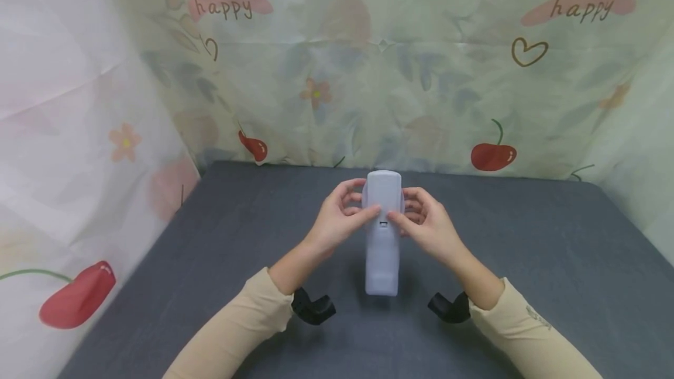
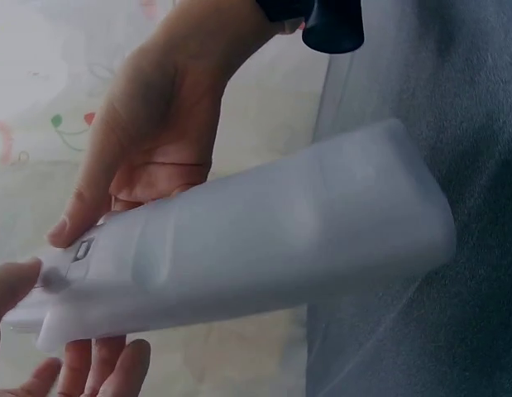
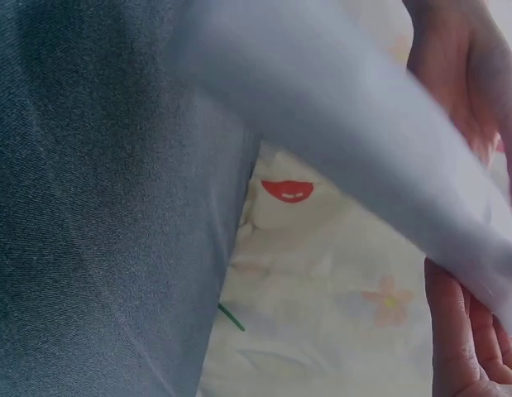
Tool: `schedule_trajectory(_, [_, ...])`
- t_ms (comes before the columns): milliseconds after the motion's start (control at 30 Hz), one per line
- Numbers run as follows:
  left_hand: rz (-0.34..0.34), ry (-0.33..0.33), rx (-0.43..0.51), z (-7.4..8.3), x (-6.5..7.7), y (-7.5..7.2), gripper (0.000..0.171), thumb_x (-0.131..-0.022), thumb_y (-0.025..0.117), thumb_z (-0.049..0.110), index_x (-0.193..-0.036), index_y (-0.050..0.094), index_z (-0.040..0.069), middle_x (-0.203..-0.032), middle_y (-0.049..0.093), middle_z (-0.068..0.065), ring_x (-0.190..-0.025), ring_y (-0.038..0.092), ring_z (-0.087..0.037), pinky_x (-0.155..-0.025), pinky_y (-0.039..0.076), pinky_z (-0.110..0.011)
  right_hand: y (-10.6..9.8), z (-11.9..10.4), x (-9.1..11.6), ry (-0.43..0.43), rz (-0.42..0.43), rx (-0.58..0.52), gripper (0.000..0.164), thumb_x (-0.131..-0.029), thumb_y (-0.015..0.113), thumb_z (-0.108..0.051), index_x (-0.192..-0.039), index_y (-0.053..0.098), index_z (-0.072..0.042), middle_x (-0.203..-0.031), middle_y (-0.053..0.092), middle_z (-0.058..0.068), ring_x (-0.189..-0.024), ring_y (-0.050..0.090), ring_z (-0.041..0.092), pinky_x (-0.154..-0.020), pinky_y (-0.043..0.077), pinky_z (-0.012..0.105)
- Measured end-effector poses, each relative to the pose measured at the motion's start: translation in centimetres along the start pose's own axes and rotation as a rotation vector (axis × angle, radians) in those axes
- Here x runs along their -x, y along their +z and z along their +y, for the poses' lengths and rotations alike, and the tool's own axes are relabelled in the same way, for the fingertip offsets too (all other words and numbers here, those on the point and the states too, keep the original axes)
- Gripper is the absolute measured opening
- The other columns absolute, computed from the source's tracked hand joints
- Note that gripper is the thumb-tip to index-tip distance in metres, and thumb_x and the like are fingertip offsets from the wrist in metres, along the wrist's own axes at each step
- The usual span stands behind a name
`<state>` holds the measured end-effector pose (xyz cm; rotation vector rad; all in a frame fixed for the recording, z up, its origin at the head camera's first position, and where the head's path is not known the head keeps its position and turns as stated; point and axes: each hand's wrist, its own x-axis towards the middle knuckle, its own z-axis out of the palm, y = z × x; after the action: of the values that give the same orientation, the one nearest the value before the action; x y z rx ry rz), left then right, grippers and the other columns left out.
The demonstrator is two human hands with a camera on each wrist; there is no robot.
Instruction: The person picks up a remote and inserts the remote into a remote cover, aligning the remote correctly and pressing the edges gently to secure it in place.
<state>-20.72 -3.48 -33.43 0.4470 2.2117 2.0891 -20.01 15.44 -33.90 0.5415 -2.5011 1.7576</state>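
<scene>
A long, pale white plastic device (image 1: 382,256) is held upright in front of me, above the dark table. A small slot (image 1: 383,224) shows on its near face, and rounded parts stick out at both sides of its upper end. My left hand (image 1: 337,215) grips the upper left side, thumb on the near face and fingers round the edge. Opposite it, my right hand (image 1: 430,228) holds the right side the same way, its thumb close to the slot. In the left wrist view the smooth lower body (image 2: 264,236) points away from the hands; the device's far face is hidden.
The dark grey tabletop (image 1: 253,238) spreads below and around both arms. Patterned cloth (image 1: 347,63) hangs behind the table and along its sides. Black curved mounts (image 1: 314,307) stick inward from both wrists, below the hands.
</scene>
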Motion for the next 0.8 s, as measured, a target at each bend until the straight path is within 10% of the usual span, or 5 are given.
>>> schedule_trajectory(300, [-0.020, 0.159, -0.110, 0.3, -0.1, 0.0, 0.053, -0.086, 0.067, 0.012, -0.134, 0.046, 0.020, -0.118, 0.058, -0.016, -0.092, 0.064, -0.025, -0.076, 0.054, -0.033, 0.4, 0.4, 0.2, -0.058, -0.033, -0.025, 0.032, -0.085, 0.068, -0.011, -0.110, 0.054, 0.003, -0.101, 0.065, 0.019, -0.077, 0.065, 0.002, -0.067, 0.055, 0.026])
schedule_trajectory(567, [-0.089, 0.155, -0.098, 0.7, 0.0, -0.6, 0.048, -0.087, 0.064, 0.008, -0.131, 0.046, 0.014, -0.116, 0.059, -0.020, -0.087, 0.062, -0.020, -0.075, 0.052, -0.029, -0.2, 0.5, 0.1, -0.009, -0.079, -0.125, 0.014, -0.090, 0.062, -0.018, -0.096, 0.058, -0.006, -0.088, 0.064, -0.013, -0.079, 0.065, 0.005, -0.070, 0.056, 0.027])
schedule_trajectory(800, [-0.193, 0.176, -0.019, 0.5, -0.2, -1.1, 0.046, -0.090, 0.059, 0.004, -0.132, 0.043, 0.009, -0.118, 0.056, -0.024, -0.090, 0.060, -0.015, -0.077, 0.051, -0.029, -0.5, 0.3, 0.2, -0.039, -0.100, -0.159, 0.007, -0.094, 0.055, -0.016, -0.093, 0.057, -0.009, -0.087, 0.061, -0.009, -0.077, 0.062, 0.006, -0.070, 0.056, 0.026])
